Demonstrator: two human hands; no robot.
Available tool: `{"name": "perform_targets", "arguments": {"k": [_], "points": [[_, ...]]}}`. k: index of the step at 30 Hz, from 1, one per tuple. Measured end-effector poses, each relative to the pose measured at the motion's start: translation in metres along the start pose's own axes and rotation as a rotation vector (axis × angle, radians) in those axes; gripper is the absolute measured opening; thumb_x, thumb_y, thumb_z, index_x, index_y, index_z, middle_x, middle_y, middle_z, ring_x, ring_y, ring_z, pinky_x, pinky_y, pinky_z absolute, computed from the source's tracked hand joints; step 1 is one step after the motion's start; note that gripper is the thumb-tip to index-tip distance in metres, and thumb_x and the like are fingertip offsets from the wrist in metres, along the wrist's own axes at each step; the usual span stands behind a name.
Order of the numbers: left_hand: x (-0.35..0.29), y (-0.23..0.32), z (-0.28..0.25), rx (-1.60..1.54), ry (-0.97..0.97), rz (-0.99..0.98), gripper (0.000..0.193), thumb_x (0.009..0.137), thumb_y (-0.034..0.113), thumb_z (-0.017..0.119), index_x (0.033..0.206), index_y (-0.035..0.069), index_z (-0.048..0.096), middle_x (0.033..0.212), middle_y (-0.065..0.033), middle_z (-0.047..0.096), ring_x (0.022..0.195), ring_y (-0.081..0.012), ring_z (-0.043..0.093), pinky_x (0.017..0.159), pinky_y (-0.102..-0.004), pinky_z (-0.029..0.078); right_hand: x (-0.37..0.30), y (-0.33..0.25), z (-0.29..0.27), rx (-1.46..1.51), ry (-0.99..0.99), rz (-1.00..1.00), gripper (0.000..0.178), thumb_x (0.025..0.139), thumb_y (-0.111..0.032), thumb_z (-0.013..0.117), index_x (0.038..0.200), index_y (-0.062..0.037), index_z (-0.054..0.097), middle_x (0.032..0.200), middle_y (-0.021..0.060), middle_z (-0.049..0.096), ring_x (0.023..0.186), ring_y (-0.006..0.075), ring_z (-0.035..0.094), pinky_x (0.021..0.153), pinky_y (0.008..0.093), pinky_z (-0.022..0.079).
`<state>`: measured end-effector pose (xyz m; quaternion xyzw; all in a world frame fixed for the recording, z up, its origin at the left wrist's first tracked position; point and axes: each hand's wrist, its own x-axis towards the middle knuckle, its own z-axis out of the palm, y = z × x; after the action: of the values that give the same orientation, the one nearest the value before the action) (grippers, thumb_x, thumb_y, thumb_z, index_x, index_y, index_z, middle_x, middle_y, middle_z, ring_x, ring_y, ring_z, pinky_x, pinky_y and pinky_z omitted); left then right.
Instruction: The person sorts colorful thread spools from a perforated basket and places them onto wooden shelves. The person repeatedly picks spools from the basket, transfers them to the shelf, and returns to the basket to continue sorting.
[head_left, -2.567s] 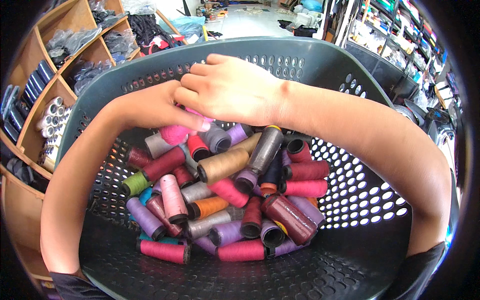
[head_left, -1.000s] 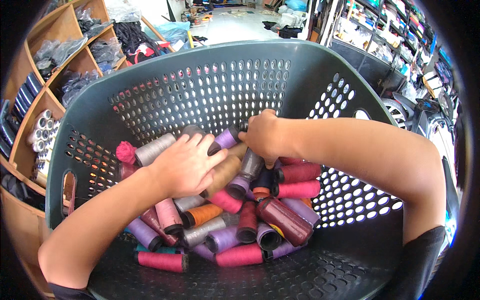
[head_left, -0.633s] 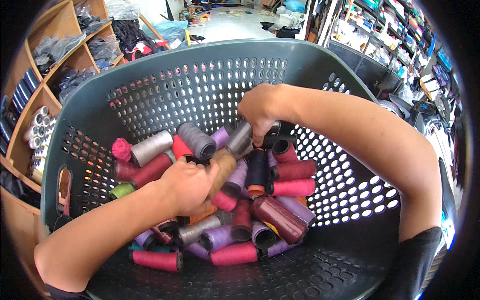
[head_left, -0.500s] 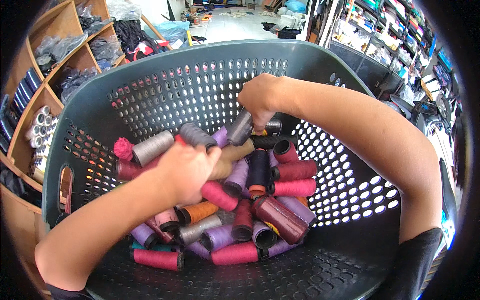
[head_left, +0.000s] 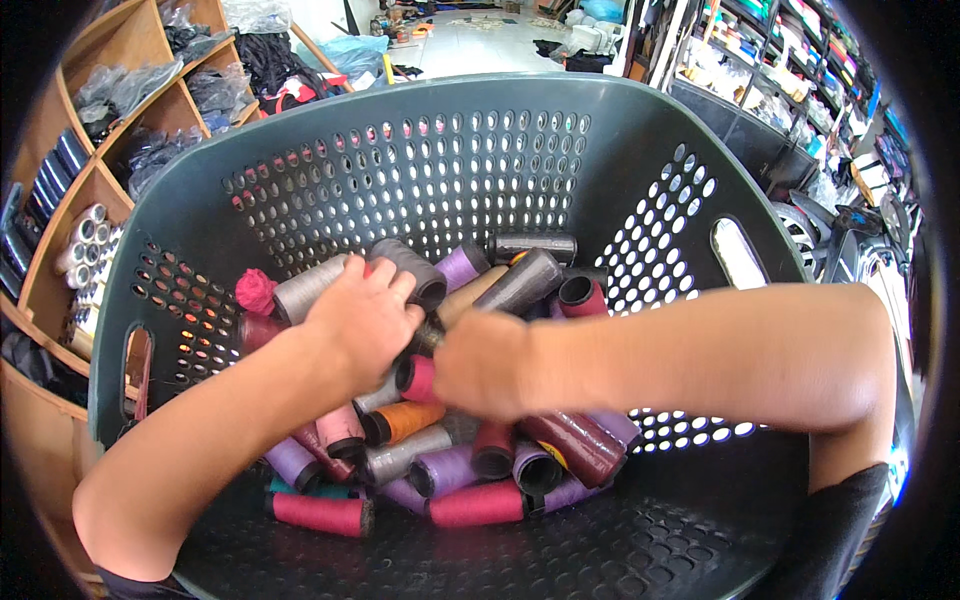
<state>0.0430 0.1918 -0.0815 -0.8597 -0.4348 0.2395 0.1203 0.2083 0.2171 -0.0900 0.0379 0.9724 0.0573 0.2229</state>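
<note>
Many thread spools lie heaped in a dark green plastic basket (head_left: 640, 105). My left hand (head_left: 365, 315) rests palm down on the heap with its fingers a little apart, over a light grey spool (head_left: 310, 287) and beside a dark grey spool (head_left: 405, 265). My right hand (head_left: 485, 365), smeared by motion, is at the middle of the heap with its fingers hidden. A pink spool (head_left: 421, 378) shows at its left side; whether the hand grips it is unclear. Behind lie a charcoal spool (head_left: 520, 280) and a tan one (head_left: 468, 293). A maroon spool (head_left: 580, 445) sits in front.
Perforated basket walls rise around the heap, with a handle slot (head_left: 738, 250) on the right. Wooden shelves (head_left: 75, 215) holding bagged goods and rolls stand on the left. At right is a rack (head_left: 770, 60) full of colourful items. A pale floor (head_left: 460, 45) lies beyond.
My right hand has come down and left from the heap's far side, leaving the charcoal spool lying there. My left hand has shifted slightly, and its fingers are less blurred.
</note>
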Motion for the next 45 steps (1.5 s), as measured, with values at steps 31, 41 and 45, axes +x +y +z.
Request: {"name": "perform_targets", "arguments": {"k": [31,41,45], "points": [[0.001,0.043,-0.025,-0.32,-0.567,0.209,0.047,0.075,0.033,0.077,0.115,0.011,0.071,0.114,-0.0089,0.071,0.106,-0.0242,0.069,0.087,-0.0409,0.055,0.0,-0.045,-0.003,-0.011,-0.301,-0.06,0.028,0.088,-0.025,0.063,0.108,-0.0095,0.073,0.107,0.0098,0.073,0.098,0.0314,0.068,0.086,0.0512,0.05],[-0.008,0.073,0.003,-0.067,-0.567,0.035,0.062,0.082,0.03,0.072,0.134,0.007,0.046,0.102,-0.0112,0.073,0.089,-0.0288,0.073,0.078,-0.0434,0.054,0.005,-0.033,0.004,-0.077,-0.469,0.115,0.046,0.087,-0.03,0.064,0.128,-0.0081,0.061,0.12,0.0124,0.068,0.108,0.0304,0.066,0.086,0.056,0.049],[-0.009,0.074,0.014,-0.071,-0.54,0.049,0.055,0.085,0.026,0.068,0.131,0.005,0.047,0.101,-0.0115,0.073,0.089,-0.0286,0.073,0.078,-0.0431,0.053,0.015,-0.042,0.021,-0.243,-0.455,0.099,0.047,0.088,-0.034,0.063,0.128,-0.0092,0.061,0.117,0.0107,0.07,0.107,0.031,0.067,0.085,0.0606,0.047]]}}
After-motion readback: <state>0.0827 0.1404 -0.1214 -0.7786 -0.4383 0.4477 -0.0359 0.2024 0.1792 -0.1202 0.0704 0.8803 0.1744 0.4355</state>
